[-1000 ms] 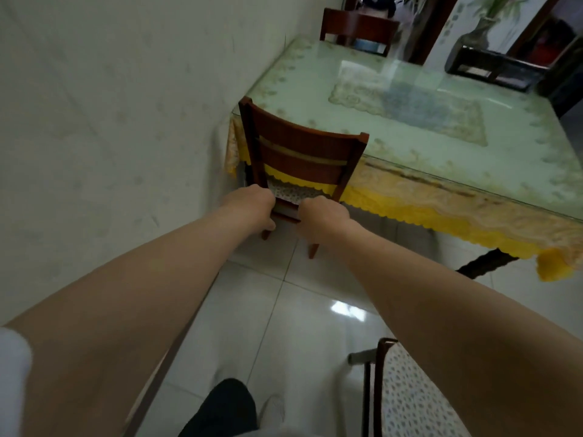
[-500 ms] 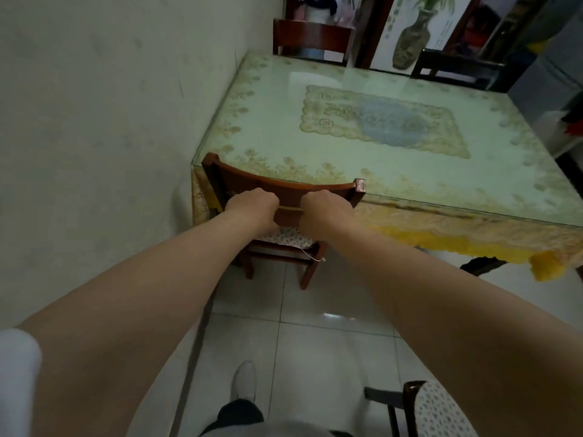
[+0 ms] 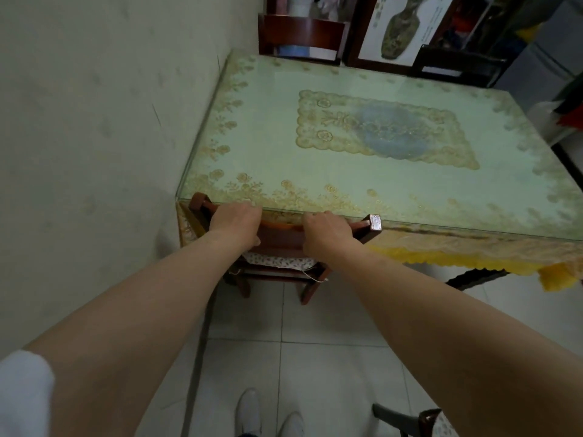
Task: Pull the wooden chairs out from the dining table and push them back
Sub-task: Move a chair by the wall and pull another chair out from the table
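**Both hands on near chair's top rail, chair tucked at table's near-left corner**

Left hand (image 3: 235,225) and right hand (image 3: 326,233) both gripped the top rail of the wooden chair (image 3: 280,238), fingers curled over the far side of the rail, thumbs toward the person. Hands sat side by side, a gap of bare rail between them.

Chair stood at the near edge of the dining table (image 3: 315,152), by its near-left corner, right next to the wall (image 3: 94,121). Top rail touched or nearly touched the glass edge; can't tell which. Seat mostly under the tabletop, only the back strip of a patterned seat cushion (image 3: 279,261) and two rear legs showing on the tiled floor (image 3: 284,357).

Tabletop: glass sheet over a pale green cloth with gold floral border, a lace mat (image 3: 381,127) in the middle. Yellow fringe (image 3: 441,260) hung off the near edge.

Second chair (image 3: 299,36) at the far edge, left end. A dark chair (image 3: 457,66) at the far-right corner. Another chair's corner (image 3: 422,419) at the bottom right of the view.

Framed picture of a vase (image 3: 399,25) behind the far edge; writing beside the vase too blurred to read. No legible brands or labels. No containers on the tabletop.

White shoes (image 3: 271,414) at the bottom edge of the view, white sleeve (image 3: 22,392) on the left arm.
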A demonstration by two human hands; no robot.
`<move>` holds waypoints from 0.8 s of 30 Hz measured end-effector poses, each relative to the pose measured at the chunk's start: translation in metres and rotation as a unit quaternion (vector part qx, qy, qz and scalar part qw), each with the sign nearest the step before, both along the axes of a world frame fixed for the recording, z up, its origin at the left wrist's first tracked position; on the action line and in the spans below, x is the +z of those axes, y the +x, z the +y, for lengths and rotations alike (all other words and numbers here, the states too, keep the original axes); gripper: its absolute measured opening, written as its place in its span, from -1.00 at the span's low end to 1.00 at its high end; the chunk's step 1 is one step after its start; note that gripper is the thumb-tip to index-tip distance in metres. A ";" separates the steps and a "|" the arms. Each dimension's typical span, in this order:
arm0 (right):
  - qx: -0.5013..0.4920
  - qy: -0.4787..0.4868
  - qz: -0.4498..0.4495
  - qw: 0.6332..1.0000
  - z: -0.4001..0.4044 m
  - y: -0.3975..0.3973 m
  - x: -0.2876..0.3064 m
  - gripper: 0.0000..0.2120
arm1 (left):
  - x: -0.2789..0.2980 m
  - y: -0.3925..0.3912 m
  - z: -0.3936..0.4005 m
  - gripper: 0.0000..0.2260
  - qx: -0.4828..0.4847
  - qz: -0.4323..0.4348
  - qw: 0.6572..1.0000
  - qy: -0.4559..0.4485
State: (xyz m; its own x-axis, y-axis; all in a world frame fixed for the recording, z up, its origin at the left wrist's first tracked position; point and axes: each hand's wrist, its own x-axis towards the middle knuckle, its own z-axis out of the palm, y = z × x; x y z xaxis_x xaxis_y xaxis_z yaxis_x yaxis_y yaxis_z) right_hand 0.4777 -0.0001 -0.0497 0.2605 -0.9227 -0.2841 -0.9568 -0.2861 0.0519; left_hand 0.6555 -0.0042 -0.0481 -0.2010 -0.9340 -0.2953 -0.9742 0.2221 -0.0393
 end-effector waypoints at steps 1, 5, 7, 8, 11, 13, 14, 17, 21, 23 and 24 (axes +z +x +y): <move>-0.004 0.011 0.000 1.000 -0.003 0.000 -0.003 -0.80 | -0.004 0.001 -0.004 -0.63 -0.003 -0.010 1.000 0.013; 0.000 0.035 0.003 0.999 -0.013 0.001 -0.015 -0.78 | -0.016 -0.001 -0.014 -0.75 -0.018 -0.029 0.999 0.035; 0.002 0.041 0.003 0.999 -0.018 0.000 -0.018 -0.78 | -0.019 -0.004 -0.018 -0.85 -0.018 -0.028 0.998 0.047; -0.002 0.045 0.001 0.999 -0.021 -0.001 -0.019 -0.77 | -0.020 -0.005 -0.021 -0.88 -0.016 -0.027 0.998 0.055; -0.009 0.060 0.001 0.998 -0.029 -0.006 -0.022 -0.77 | -0.023 -0.008 -0.026 -0.84 -0.013 -0.014 0.998 0.065; -0.005 0.056 0.008 0.998 -0.031 -0.008 -0.023 -0.77 | -0.025 -0.007 -0.027 -0.80 -0.017 -0.010 0.998 0.055; -0.001 0.051 0.012 0.999 -0.031 -0.008 -0.024 -0.77 | -0.026 -0.007 -0.027 -0.79 -0.020 -0.010 0.998 0.051; 0.007 0.040 0.027 0.999 -0.032 -0.005 -0.024 -0.76 | -0.026 -0.006 -0.028 -0.77 -0.018 -0.014 0.999 0.044; 0.014 0.036 0.035 0.999 -0.032 -0.004 -0.024 -0.77 | -0.025 -0.010 -0.027 -0.77 -0.011 -0.021 0.998 0.050; 0.014 0.034 0.035 0.999 -0.031 -0.004 -0.024 -0.77 | -0.025 -0.011 -0.026 -0.76 -0.009 -0.023 0.998 0.051; 0.014 0.034 0.035 0.999 -0.031 -0.005 -0.023 -0.77 | -0.025 -0.011 -0.026 -0.76 -0.010 -0.024 0.998 0.052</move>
State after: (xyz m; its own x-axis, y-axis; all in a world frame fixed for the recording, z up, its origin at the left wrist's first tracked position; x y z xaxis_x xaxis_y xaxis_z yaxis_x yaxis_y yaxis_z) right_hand 0.4732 -0.0306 -0.0731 0.2627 -0.8937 -0.3637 -0.9431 -0.3174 0.0987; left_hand 0.6442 -0.0299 -0.0735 -0.2021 -0.8943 -0.3993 -0.9673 0.2460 -0.0614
